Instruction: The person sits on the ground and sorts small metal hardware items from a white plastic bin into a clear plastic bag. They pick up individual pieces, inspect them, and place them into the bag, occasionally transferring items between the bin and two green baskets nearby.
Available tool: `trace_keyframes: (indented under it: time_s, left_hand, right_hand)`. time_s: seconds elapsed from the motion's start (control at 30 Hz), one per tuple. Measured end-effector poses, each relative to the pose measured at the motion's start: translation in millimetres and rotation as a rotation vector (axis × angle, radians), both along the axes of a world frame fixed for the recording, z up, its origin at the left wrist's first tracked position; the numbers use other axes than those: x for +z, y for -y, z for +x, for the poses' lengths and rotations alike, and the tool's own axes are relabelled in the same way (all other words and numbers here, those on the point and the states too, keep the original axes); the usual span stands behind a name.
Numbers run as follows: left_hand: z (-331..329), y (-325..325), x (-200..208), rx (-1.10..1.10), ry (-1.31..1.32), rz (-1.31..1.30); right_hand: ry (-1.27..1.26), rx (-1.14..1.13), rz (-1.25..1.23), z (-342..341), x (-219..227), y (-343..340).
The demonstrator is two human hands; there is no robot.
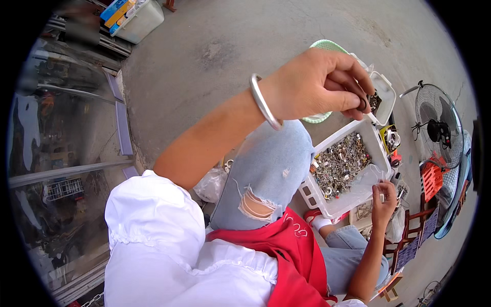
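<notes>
White sleeve and a red apron fill the near edge, with a knee in torn pale jeans beyond. Left hand is raised high at centre, wrist bent and a silver bangle round it, fingertips pinched shut on a small dark part, too small to tell its kind. By its size I judge it light, hard and easy to drop, best held by its edges between thumb and forefinger as now. Right hand sits low at right, forearm coming up from the near edge, fingers curled against the rim of a white bin of small metal pieces; whether it grips anything I cannot tell. Further off a smaller white tray and a green basket stand, a fan far right on the concrete floor
</notes>
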State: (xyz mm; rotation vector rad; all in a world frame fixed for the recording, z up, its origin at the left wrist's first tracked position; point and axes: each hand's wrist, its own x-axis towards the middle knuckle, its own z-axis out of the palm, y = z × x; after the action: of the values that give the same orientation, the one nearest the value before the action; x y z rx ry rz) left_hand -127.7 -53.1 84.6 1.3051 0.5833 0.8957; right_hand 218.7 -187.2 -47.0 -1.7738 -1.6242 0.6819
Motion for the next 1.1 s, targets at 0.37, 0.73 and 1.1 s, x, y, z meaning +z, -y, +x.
trace_keyframes:
  time_s: [0.37, 0.73, 1.1]
  left_hand:
    - [-294.2, 237.0, -386.5, 0.98, -0.847, -0.979]
    - [-345.2, 217.5, -403.5, 1.005, -0.748, -1.024]
    - [-15.8, 68.1, -31.9, 0.248, -0.433, 0.646]
  right_hand:
    - [0.099, 0.01, -0.177, 27.8, -70.9, 18.6]
    - [0.096, 0.014, -0.19, 10.8, -65.5, 24.3]
    - [0.504, 0.366, 0.28, -30.9, -24.3, 21.4]
